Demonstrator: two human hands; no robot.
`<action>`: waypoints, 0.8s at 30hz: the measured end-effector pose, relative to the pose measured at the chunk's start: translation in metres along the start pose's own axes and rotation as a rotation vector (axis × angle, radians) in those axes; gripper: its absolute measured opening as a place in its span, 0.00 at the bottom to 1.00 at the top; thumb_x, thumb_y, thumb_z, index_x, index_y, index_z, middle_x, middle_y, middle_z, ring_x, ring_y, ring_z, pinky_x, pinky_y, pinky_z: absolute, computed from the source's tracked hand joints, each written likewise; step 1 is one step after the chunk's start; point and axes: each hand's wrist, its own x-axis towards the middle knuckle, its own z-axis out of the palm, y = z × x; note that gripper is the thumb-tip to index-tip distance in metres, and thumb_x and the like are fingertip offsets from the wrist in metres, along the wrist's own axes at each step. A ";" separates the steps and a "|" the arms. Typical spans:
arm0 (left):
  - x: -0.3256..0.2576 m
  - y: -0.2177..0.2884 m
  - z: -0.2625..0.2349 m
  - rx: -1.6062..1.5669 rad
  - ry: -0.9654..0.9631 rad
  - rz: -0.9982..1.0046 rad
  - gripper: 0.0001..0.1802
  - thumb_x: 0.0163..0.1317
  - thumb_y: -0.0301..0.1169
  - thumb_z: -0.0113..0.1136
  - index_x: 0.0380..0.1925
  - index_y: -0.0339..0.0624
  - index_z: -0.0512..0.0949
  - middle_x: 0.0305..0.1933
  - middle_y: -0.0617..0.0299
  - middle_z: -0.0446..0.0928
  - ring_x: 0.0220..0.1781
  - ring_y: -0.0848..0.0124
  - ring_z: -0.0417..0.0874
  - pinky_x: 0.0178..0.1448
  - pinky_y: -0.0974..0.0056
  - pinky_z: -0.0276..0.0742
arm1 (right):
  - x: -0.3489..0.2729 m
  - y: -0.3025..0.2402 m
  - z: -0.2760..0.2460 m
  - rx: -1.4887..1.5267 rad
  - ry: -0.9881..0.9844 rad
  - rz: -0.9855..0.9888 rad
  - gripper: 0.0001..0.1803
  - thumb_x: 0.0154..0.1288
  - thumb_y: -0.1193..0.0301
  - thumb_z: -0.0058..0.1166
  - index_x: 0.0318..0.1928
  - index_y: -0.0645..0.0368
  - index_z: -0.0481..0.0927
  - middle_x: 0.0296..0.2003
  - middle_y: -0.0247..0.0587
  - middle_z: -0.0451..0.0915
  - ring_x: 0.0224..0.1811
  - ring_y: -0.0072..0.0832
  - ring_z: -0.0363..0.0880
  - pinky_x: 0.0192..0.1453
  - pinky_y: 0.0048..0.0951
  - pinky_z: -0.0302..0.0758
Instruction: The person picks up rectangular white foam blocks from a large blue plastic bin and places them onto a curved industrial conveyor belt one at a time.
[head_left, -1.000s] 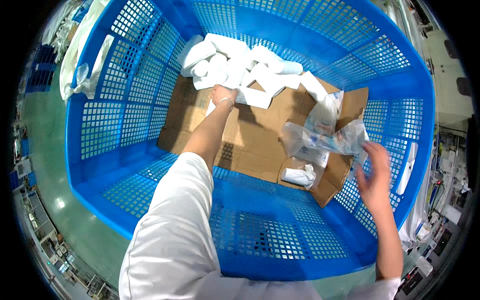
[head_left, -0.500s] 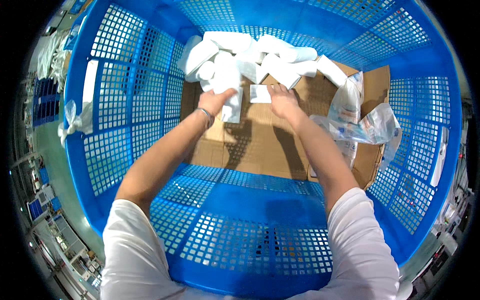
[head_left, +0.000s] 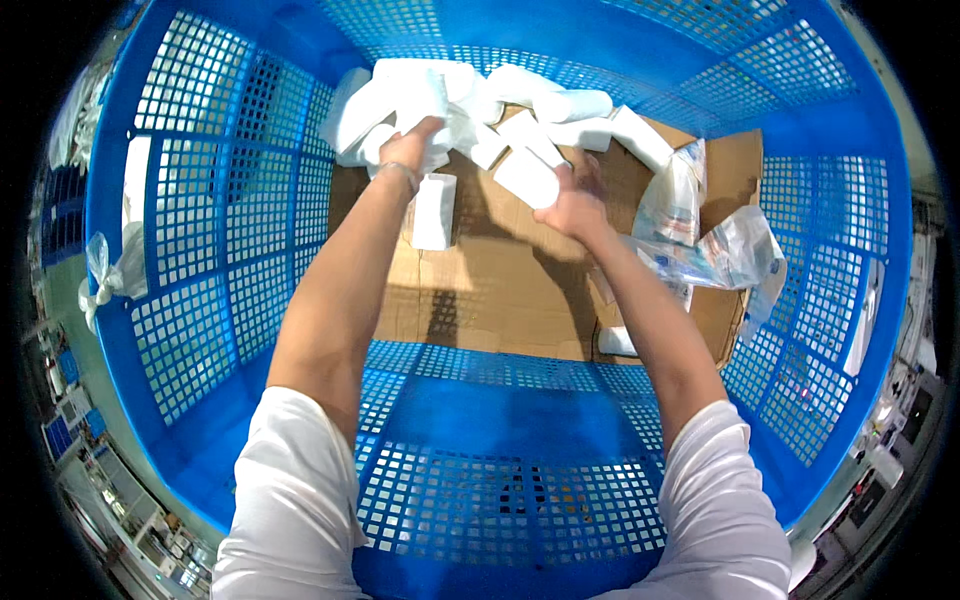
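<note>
Both my arms reach down into a large blue mesh bin (head_left: 200, 250) with brown cardboard (head_left: 500, 290) lining its floor. My left hand (head_left: 410, 145) grips a white soft pack (head_left: 425, 100) at the heap of white packs (head_left: 560, 105) along the bin's far wall. Another white pack (head_left: 433, 210) hangs or lies just below that hand. My right hand (head_left: 570, 205) is closed on a white pack (head_left: 527, 175), lifted a little above the cardboard.
Crumpled clear plastic wrappers (head_left: 720, 250) lie at the right of the bin floor, with a small white pack (head_left: 615, 342) near them. A knotted plastic bag (head_left: 105, 280) hangs outside the bin's left wall. Shelving and floor show past the rim.
My right hand came from the plastic wrappers at the right over to the white packs and took one. My left hand moved deeper into the heap. The view moved closer.
</note>
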 end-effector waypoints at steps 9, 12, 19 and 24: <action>-0.171 0.101 -0.062 0.064 -0.429 -0.065 0.32 0.48 0.43 0.56 0.52 0.38 0.63 0.48 0.51 0.69 0.47 0.59 0.72 0.47 0.56 0.72 | 0.024 -0.030 0.009 -0.180 -0.188 -0.028 0.31 0.34 0.62 0.64 0.46 0.46 0.75 0.59 0.50 0.53 0.60 0.48 0.53 0.63 0.41 0.52; -0.217 0.126 -0.074 -0.006 -0.555 0.016 0.39 0.45 0.46 0.57 0.54 0.33 0.60 0.50 0.47 0.68 0.49 0.53 0.73 0.47 0.53 0.75 | 0.016 -0.015 -0.013 -0.036 -0.231 -0.078 0.31 0.31 0.61 0.65 0.45 0.47 0.75 0.52 0.50 0.63 0.57 0.46 0.58 0.59 0.39 0.57; -0.324 0.141 -0.107 -0.273 -0.525 0.222 0.39 0.36 0.40 0.59 0.53 0.38 0.63 0.46 0.55 0.72 0.47 0.56 0.75 0.52 0.38 0.66 | -0.053 -0.002 -0.061 0.210 -0.080 -0.350 0.26 0.29 0.64 0.63 0.38 0.50 0.77 0.52 0.58 0.62 0.54 0.49 0.61 0.62 0.41 0.54; -0.367 0.138 -0.109 -0.474 -0.670 0.344 0.38 0.35 0.38 0.58 0.49 0.32 0.63 0.41 0.54 0.71 0.39 0.56 0.78 0.45 0.44 0.75 | -0.120 -0.020 -0.201 -0.150 0.449 -0.781 0.22 0.32 0.67 0.63 0.35 0.50 0.76 0.51 0.60 0.61 0.56 0.48 0.61 0.64 0.45 0.50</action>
